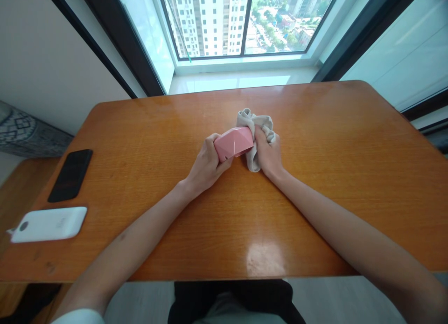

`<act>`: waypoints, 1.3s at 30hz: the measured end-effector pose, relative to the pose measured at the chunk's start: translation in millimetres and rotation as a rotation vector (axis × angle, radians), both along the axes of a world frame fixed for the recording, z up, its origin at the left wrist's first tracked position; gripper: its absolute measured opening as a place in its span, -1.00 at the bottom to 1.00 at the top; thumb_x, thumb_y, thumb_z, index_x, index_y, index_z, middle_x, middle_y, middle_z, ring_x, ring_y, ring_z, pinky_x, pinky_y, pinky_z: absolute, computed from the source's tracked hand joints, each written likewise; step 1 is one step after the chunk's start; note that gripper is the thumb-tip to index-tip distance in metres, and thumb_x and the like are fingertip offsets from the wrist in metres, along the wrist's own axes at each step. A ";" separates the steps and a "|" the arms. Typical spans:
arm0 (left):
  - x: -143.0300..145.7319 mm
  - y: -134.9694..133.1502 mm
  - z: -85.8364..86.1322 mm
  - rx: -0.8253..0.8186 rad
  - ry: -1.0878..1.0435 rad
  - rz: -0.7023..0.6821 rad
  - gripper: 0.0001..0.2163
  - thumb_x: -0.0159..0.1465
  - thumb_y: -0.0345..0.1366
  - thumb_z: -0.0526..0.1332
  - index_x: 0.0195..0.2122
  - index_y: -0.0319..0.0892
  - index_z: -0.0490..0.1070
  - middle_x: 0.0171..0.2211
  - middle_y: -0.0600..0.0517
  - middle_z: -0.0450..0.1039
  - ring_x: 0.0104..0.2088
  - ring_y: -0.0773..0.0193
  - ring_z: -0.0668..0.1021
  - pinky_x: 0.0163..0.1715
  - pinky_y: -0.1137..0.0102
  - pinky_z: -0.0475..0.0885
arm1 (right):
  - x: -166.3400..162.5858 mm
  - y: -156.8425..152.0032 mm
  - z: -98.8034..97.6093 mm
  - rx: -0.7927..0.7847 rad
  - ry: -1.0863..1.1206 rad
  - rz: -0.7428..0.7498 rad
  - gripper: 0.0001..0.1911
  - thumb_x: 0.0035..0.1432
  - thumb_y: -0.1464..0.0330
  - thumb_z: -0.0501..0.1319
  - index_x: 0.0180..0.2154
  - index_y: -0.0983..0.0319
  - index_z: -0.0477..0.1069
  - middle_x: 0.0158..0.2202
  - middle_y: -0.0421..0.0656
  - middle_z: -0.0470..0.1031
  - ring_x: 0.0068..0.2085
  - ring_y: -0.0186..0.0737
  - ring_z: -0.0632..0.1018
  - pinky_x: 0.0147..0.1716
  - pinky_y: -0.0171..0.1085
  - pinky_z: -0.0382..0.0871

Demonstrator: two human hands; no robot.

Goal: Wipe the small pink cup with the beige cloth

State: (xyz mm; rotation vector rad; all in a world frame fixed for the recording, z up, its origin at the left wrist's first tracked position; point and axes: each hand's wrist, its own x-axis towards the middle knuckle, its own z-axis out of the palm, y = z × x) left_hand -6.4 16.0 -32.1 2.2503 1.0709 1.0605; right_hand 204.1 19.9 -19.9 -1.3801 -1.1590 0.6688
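A pink faceted object (pixel 234 143), box-like with angled faces, is held above the middle of the table; its exact kind does not show. My left hand (pixel 209 162) is closed around its left end, thumb underneath. Bunched in my right hand (pixel 269 151) is a pale grey cloth (pixel 257 123), with folds sticking out above and below the fingers. The cloth touches the right end of the pink object. Part of that end is hidden behind the cloth.
The wooden table (pixel 336 175) reaches to a window sill (pixel 245 79) at the back. At the left lie a black phone (pixel 70 175) and a white oblong device (pixel 51 224) near the table's edge. A patterned cushion-like thing (pixel 31 133) is beyond the left edge.
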 end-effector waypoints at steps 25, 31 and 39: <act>-0.9 -1.9 3.1 0.033 -0.046 -0.007 -0.77 0.42 -0.32 0.18 0.04 -0.09 0.18 -0.14 -0.05 0.51 -0.22 0.14 0.58 -0.21 0.27 0.51 | -18.5 -32.6 21.0 0.660 -0.561 0.273 -0.54 0.51 0.11 0.12 0.32 0.04 0.46 0.31 -0.01 0.54 0.28 0.08 0.58 0.29 0.09 0.48; 0.2 -0.9 8.0 -0.013 -0.072 0.002 -0.64 0.41 -0.36 0.19 0.19 -0.09 0.14 0.03 -0.10 0.51 -0.11 0.14 0.60 -0.08 0.26 0.51 | -11.9 -16.8 9.7 0.427 -0.250 0.201 -0.58 0.51 0.03 0.10 0.13 0.08 0.57 0.12 -0.08 0.67 0.16 -0.01 0.66 0.23 -0.02 0.52; -3.8 1.7 3.5 -0.021 -0.082 0.029 -0.65 0.43 -0.32 0.20 0.19 -0.07 0.17 -0.03 -0.04 0.50 -0.16 0.18 0.57 -0.13 0.29 0.48 | -4.2 1.7 -4.6 -0.011 0.010 0.033 -0.56 0.41 -0.02 0.22 -0.33 0.17 0.53 -0.40 -0.22 0.61 -0.29 -0.16 0.64 -0.20 -0.19 0.57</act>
